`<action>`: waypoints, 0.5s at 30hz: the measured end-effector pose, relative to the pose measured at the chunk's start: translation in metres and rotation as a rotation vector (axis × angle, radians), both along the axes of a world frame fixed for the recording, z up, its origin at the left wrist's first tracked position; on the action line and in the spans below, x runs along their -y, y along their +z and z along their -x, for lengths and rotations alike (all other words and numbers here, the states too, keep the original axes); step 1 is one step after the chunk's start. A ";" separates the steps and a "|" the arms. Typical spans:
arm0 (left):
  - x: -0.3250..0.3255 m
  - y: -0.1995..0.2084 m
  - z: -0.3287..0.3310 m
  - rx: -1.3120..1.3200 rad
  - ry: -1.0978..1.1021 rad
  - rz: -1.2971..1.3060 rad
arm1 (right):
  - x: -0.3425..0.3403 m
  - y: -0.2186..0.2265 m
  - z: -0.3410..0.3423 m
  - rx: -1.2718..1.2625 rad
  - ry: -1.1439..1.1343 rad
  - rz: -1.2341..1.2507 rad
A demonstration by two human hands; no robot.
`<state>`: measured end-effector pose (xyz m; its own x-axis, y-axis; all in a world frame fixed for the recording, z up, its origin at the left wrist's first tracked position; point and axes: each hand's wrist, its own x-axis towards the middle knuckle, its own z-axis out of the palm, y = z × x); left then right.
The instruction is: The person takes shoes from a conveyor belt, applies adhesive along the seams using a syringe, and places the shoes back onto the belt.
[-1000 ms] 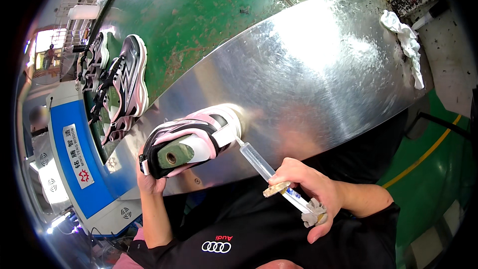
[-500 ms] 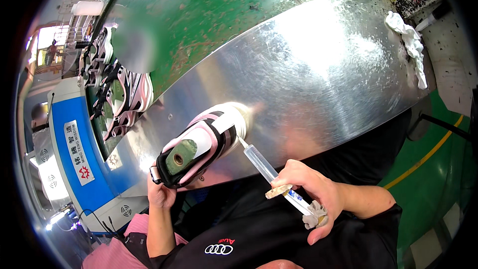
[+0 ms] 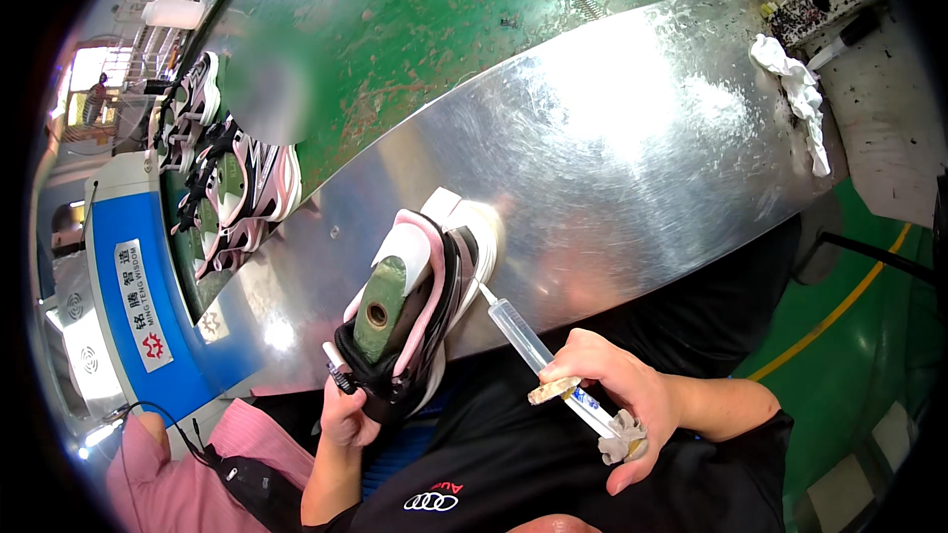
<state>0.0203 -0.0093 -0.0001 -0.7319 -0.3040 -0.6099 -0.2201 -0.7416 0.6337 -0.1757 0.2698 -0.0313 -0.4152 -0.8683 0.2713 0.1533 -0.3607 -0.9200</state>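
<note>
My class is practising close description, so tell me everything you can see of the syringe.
The syringe looks like plastic: a clear barrel with a narrow whitish tip, a whitish rear part with blue marks, a crusty tan piece at mid-length and a lumpy grey mass at the back end. It slants, tip toward the picture's upper left. The right hand grips its rear half; the tip is beside the sneaker, contact unclear.

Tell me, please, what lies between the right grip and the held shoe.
In the head view, the clear syringe barrel and pale nozzle lie between the right grip and shoe.
</note>
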 end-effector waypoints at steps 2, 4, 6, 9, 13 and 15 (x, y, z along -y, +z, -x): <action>-0.011 0.002 0.005 -0.019 -0.052 -0.031 | 0.000 0.003 -0.001 0.009 -0.013 -0.001; -0.017 -0.003 0.004 -0.064 -0.114 -0.080 | 0.000 0.008 0.000 -0.003 -0.016 -0.013; -0.030 -0.003 0.010 -0.076 -0.101 -0.124 | 0.000 0.014 0.001 -0.015 -0.016 -0.023; -0.042 -0.004 0.016 -0.121 -0.123 -0.185 | -0.001 0.025 0.004 0.000 0.010 -0.051; -0.051 -0.011 0.017 -0.190 -0.146 -0.330 | -0.003 0.041 0.008 0.028 0.053 -0.078; -0.053 -0.014 0.019 -0.170 -0.153 -0.413 | -0.009 0.045 0.004 0.218 0.184 -0.089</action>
